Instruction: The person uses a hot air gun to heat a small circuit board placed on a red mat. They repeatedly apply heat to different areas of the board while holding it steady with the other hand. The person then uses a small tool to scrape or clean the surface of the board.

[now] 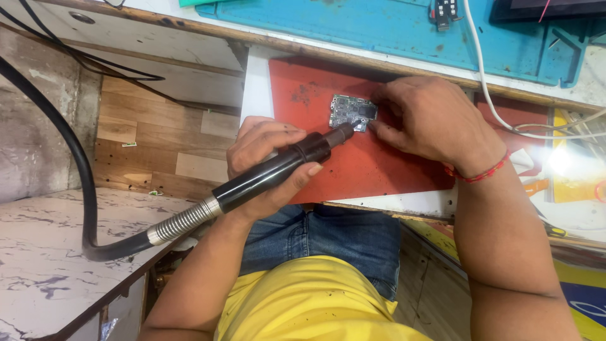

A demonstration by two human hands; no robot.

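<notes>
One view only, from the head camera. The right hand (435, 123) covers the right edge of the small circuit board (352, 112), fingertips pressed on it, so that side is hidden. The board is flat, greyish, packed with tiny parts too small to read, lying on a red mat (353, 167). The left hand (268, 165) is wrapped around a black hot air wand (278, 172), smooth barrel with a ribbed metal hose; its long axis runs lower-left to upper-right, nozzle at the board.
</notes>
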